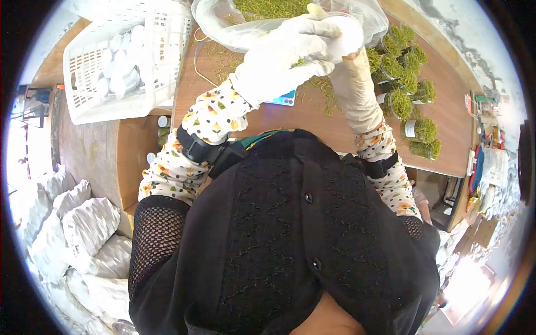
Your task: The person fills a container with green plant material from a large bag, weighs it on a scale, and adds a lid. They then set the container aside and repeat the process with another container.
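Both my hands wear pale gloves and meet at a round white lid or container (344,37) above the far part of the table. My left hand (285,56) has its gloved fingers against its left side. From the right and below, my right hand (350,70) grips it, its palm mostly hidden. Behind them lies a clear plastic bag (220,25) with green stringy plant material (271,8). A lit scale (285,99) shows partly under my left wrist. Several clear jars packed with the green material (421,130) stand to the right.
A white plastic basket (84,106) with several round lids or jars (125,81) is at the left. Green scraps (324,92) lie on the brown table (312,125). White sacks (92,226) are piled at the lower left, beside a cardboard box (131,156).
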`<state>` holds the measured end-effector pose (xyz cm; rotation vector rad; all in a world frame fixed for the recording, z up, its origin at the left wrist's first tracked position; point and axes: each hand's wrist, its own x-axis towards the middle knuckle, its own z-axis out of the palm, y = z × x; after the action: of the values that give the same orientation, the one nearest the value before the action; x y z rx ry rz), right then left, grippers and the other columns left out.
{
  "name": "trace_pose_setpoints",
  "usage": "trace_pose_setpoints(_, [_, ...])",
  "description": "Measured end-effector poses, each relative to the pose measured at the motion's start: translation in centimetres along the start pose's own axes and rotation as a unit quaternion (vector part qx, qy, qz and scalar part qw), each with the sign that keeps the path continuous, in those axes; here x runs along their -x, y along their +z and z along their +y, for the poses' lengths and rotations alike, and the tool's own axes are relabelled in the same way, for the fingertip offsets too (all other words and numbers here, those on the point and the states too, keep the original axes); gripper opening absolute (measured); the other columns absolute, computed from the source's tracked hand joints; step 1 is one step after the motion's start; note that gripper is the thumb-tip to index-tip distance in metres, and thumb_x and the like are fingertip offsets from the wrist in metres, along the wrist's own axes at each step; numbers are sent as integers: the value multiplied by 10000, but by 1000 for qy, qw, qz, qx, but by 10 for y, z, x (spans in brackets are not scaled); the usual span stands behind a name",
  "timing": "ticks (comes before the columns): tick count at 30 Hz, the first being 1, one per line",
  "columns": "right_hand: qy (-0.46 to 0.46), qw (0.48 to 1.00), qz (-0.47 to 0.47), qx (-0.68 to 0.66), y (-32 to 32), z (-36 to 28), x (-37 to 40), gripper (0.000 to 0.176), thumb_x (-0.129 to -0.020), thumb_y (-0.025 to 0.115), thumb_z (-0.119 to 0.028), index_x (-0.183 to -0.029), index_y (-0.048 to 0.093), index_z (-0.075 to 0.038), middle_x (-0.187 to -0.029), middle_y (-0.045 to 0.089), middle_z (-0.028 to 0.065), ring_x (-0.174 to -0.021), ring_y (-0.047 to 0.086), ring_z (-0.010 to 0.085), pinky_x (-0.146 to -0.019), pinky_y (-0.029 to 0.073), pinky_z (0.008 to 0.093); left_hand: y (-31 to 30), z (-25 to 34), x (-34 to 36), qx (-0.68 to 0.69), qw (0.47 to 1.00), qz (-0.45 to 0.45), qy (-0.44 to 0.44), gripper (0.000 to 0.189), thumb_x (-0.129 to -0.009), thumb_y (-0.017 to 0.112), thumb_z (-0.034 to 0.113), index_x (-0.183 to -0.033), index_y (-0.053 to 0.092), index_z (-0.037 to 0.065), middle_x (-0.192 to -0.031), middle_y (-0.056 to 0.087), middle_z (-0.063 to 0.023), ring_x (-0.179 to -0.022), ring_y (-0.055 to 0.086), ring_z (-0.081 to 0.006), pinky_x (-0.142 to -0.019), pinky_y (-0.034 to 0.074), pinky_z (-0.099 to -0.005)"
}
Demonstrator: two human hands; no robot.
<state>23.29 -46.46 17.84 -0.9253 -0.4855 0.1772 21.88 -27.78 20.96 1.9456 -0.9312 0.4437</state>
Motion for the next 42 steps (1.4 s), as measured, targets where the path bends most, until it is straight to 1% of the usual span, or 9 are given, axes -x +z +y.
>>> trace_pose_setpoints(9, [59,997,58,9,-25,-19,21,1048,-746,819,-455,-1534,236,-85,-1402,490,167,-1267,530,284,-1055,459,435,-7,-17,8,-53,998,-23,21,372,-833,741,181,-1185,662,89,-1369,571,-116,-1345,456,-320,-1121,356,-442])
trace_pose_setpoints(12, [103,992,66,-25,-54,-3,43,950,-787,796,-436,-1502,279,-83,-1377,512,173,-1251,549,287,-1028,483,428,-21,-31,41,89,970,69,-213,572,-798,797,311,-1263,593,50,-1343,574,-158,-1299,491,-324,-1086,402,-440])
trace_pose_setpoints(15, [160,984,76,-6,-97,30,73,791,-846,753,-353,-1462,327,-96,-1374,527,172,-1219,568,263,-976,503,406,-16,-80,94,3,957,81,-278,786,-758,831,364,-1359,493,-12,-1384,513,-239,-1332,449,-357,-1118,362,-452])
trace_pose_setpoints(17, [231,890,97,382,-118,51,91,816,-767,787,-349,-1431,383,-98,-1337,546,209,-1185,570,293,-949,491,429,7,-120,136,-73,946,-17,-314,1115,-652,881,435,-1497,305,-10,-1453,411,-284,-1390,363,-388,-1166,286,-459])
trace_pose_setpoints(18, [241,753,59,610,-117,54,93,828,-735,796,-360,-1417,408,-95,-1315,555,224,-1177,569,319,-947,486,441,16,-123,145,-98,936,-60,-333,1201,-632,888,445,-1533,233,-6,-1468,388,-289,-1410,331,-390,-1180,262,-458])
trace_pose_setpoints(21, [285,567,-44,771,-94,54,81,847,-688,793,-408,-1398,449,-101,-1335,529,215,-1221,525,370,-995,446,491,48,-127,145,-14,921,-77,-382,1346,-571,930,346,-1559,83,1,-1490,363,-286,-1417,319,-394,-1187,255,-425])
trace_pose_setpoints(30, [111,572,-124,804,-95,65,74,686,-720,723,-407,-1318,559,-113,-1531,361,161,-1341,416,368,-1097,322,555,75,-111,102,168,925,64,-335,1082,-547,959,188,-1438,382,-26,-1400,504,-187,-1283,511,-243,-1094,414,-365])
trace_pose_setpoints(35, [47,600,-159,783,-81,64,64,472,-767,685,-299,-1194,605,-114,-1503,404,161,-1320,439,362,-1086,339,543,44,-90,89,332,860,150,-357,986,-656,889,57,-1442,295,33,-1353,519,-117,-1265,512,-217,-1086,429,-384])
trace_pose_setpoints(42, [-66,694,-84,712,-79,31,-35,325,-800,650,-152,-1106,629,-47,-1266,607,220,-1100,614,390,-936,494,434,-25,-100,129,186,913,210,-295,1142,-681,839,-19,-1555,116,116,-1477,371,-138,-1322,461,-262,-1094,430,-422])
